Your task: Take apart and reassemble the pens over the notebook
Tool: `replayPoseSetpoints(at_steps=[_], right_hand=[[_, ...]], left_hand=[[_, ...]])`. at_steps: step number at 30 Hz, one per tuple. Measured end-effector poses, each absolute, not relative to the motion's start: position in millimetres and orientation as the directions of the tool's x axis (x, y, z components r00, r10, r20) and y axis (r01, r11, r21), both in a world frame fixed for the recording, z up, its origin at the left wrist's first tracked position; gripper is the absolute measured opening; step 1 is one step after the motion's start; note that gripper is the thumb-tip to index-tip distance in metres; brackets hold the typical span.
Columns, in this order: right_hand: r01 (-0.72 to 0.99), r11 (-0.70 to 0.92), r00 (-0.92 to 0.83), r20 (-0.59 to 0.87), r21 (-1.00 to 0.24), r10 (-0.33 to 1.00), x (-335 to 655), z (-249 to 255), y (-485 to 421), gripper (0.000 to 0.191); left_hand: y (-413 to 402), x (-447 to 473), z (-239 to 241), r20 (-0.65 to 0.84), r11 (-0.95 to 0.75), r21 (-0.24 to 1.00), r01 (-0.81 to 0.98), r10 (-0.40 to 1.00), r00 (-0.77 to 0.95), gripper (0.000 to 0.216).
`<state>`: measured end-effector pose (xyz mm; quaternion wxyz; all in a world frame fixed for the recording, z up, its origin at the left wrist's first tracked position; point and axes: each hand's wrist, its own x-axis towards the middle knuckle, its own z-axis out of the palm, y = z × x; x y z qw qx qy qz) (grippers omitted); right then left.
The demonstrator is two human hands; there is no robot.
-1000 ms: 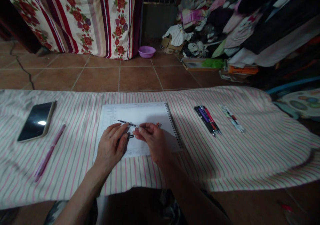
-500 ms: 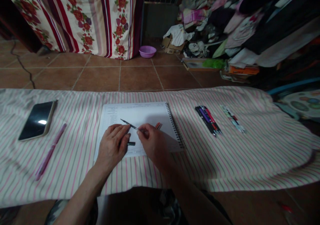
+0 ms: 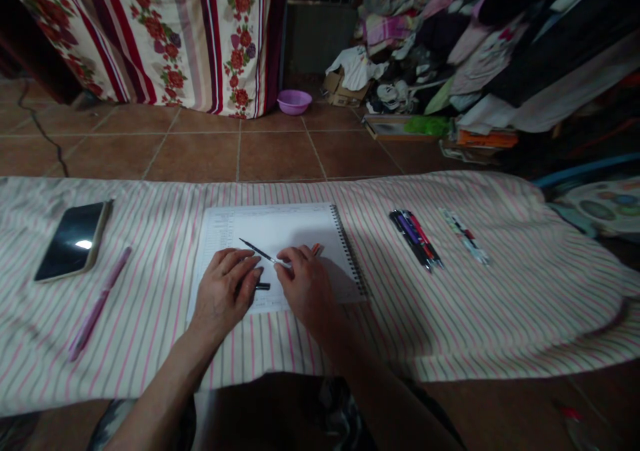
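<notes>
A thin dark pen refill (image 3: 256,248) slants above the white page of the spiral notebook (image 3: 300,221), its point toward the upper left. My right hand (image 3: 306,287) is closed, with thumb and fingers pinched on the refill's lighter rear end. My left hand (image 3: 223,289) rests on the page just left of the refill, fingers bent and loosely apart, apparently not gripping it. Beside the left thumb lies a short black pen part (image 3: 263,286), partly hidden by that hand. An orange-ended piece (image 3: 317,249) shows behind my right fingers; the rest of it is covered.
Several pens (image 3: 416,240) lie together right of the notebook, with pale patterned pens (image 3: 465,236) beyond them. At the left are a phone (image 3: 70,241) and a pink-purple pen (image 3: 100,304). Everything rests on a striped cloth (image 3: 165,344). A purple basin (image 3: 295,103) stands on the floor.
My left fingers have drawn slightly away from the refill. The right fingers have shifted a little over its rear end. The pen parts have hardly moved.
</notes>
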<state>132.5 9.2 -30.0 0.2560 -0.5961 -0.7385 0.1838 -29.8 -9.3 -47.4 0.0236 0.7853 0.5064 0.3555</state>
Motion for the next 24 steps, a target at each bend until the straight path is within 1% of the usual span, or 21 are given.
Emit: replayPoseSetpoints(at_steps=[9, 13, 19, 22, 24], right_hand=[[0.789, 0.22, -0.196, 0.103, -0.574, 0.975, 135.1, -26.3, 8.9, 0.007], [0.784, 0.242, -0.22, 0.109, -0.572, 0.969, 135.6, -26.2, 6.8, 0.008], [0.785, 0.283, -0.267, 0.112, -0.552, 0.957, 137.6, -27.9, 5.5, 0.009], [0.787, 0.279, -0.27, 0.1, -0.55, 0.958, 137.9, -27.4, 6.0, 0.008], [0.787, 0.27, -0.261, 0.098, -0.555, 0.96, 137.6, -26.2, 5.7, 0.008]], left_hand=[[-13.2, -30.0, -42.6, 0.547, -0.465, 0.419, 0.78, 0.815, 0.191, 0.017], [-15.4, -31.8, -39.5, 0.547, -0.478, 0.435, 0.763, 0.814, 0.198, 0.018], [-22.3, -40.3, -33.4, 0.464, -0.562, 0.453, 0.692, 0.811, 0.356, 0.016], [-24.7, -47.5, -33.0, 0.397, -0.583, 0.446, 0.679, 0.809, 0.434, 0.02], [-25.3, -51.5, -33.3, 0.361, -0.586, 0.443, 0.678, 0.809, 0.464, 0.019]])
